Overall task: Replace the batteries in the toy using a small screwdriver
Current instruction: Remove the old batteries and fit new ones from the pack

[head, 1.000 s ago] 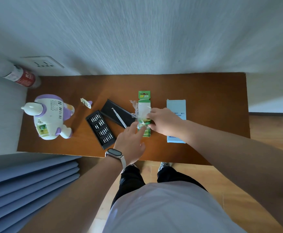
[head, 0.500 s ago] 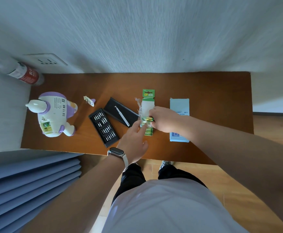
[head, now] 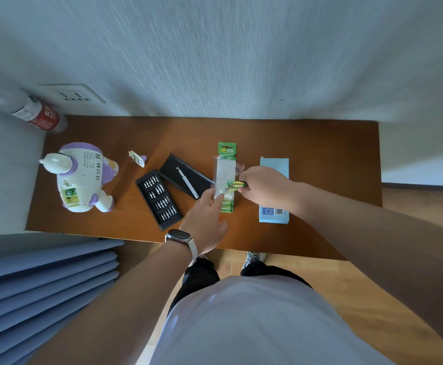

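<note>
A white and purple toy (head: pixel 83 177) lies on its front at the left of the brown table (head: pixel 320 154), its battery bay open. The bay's small cover (head: pixel 137 158) lies beside it. A green battery pack (head: pixel 226 164) lies mid-table. My left hand (head: pixel 206 219) presses its straight fingertips on the pack's lower part. My right hand (head: pixel 263 187) pinches green and yellow batteries (head: pixel 235 184) at the pack's right edge. A silver screwdriver (head: pixel 187 181) rests on a black case lid (head: pixel 186 179), next to a black bit tray (head: pixel 159 198).
A light blue box (head: pixel 274 164) lies right of the pack, partly under my right wrist. A red-labelled can (head: pixel 39 117) stands in the back left corner by a wall socket (head: pixel 75 94). Blue curtain folds (head: pixel 43 280) hang at the lower left.
My right hand has drawn the batteries rightward out of the pack's clear blister. My left hand stays pressed on the pack. The camera has shifted slightly.
</note>
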A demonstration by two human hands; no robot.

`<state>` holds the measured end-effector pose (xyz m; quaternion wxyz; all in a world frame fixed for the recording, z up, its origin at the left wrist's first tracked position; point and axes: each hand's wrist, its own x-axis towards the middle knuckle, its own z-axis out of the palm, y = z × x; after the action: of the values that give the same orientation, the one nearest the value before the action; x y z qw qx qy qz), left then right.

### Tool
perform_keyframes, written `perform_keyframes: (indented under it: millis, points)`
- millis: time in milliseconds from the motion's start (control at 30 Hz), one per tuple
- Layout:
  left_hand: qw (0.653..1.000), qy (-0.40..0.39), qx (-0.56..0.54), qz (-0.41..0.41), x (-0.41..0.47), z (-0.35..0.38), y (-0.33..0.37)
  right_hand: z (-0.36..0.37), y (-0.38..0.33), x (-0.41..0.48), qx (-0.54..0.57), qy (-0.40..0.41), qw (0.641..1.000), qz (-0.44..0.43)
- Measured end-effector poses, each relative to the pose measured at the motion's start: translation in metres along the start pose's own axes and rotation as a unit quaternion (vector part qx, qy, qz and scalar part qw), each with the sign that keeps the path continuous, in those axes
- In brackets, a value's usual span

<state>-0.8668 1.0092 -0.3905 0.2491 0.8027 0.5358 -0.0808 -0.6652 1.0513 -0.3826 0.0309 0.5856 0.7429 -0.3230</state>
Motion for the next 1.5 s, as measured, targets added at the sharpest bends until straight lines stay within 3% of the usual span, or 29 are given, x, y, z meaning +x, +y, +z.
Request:
perform_keyframes:
  millis: [200,333,500,700,800,1067,1500]
  points:
    - [0.998,0.055,-0.024,0.012,-0.003,-0.020,0.004,-0.022,0.001,-0.036,0.084,0.048,0.995,0.024]
    - [0.990,0.074,-0.116,-0.010,-0.005,-0.036,0.019,-0.028,-0.006,-0.053,0.118,0.073,0.990,0.020]
    - [0.926,0.084,-0.365,-0.042,-0.010,-0.055,0.039,-0.035,-0.025,-0.060,0.160,0.096,0.982,0.021]
    - [0.865,0.139,-0.480,-0.041,-0.016,-0.077,0.028,-0.043,-0.056,-0.055,0.209,0.109,0.972,0.012]
    - [0.862,0.136,-0.488,-0.033,-0.025,-0.087,0.008,-0.045,-0.076,-0.048,0.206,0.126,0.970,0.002]
    - [0.892,0.154,-0.424,-0.024,-0.046,-0.120,-0.071,-0.036,-0.151,-0.016,0.219,0.130,0.967,0.003]
    - [0.824,0.071,-0.562,-0.030,-0.080,-0.145,-0.204,-0.009,-0.273,0.041,0.219,0.117,0.969,0.004]
